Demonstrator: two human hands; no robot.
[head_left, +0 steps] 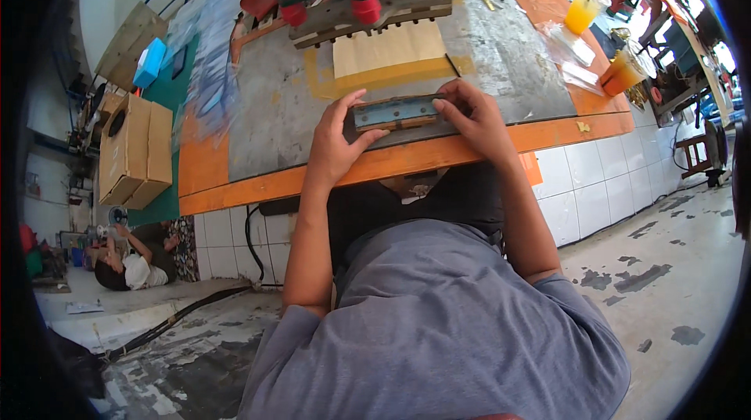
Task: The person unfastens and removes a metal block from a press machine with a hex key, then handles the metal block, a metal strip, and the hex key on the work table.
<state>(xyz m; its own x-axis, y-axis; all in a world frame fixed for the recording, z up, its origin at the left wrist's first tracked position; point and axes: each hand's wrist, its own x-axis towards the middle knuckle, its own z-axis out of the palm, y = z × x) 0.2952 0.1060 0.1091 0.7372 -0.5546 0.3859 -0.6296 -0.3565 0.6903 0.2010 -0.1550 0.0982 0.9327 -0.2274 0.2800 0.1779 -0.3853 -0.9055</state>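
Note:
A narrow blue-grey bar (385,113) with several round studs or holes and a brownish strip along its near edge lies level across the near middle of the worktable. My left hand (335,138) curls around its left end, thumb on the near side and fingers on the far side. At the other end, my right hand (479,124) grips the bar between thumb and fingers. Just beyond sits a pale tan sheet (391,51) with a yellow taped band along its near edge. A thin dark stick (454,66) rests at that sheet's right side.
A dark green frame with red feet (364,10) on a slotted metal plate stands beyond the sheet. Two cups of orange drink (580,15) (623,72) stand at the right. A cardboard box (134,150) is at the left. Another person (141,260) is low at far left.

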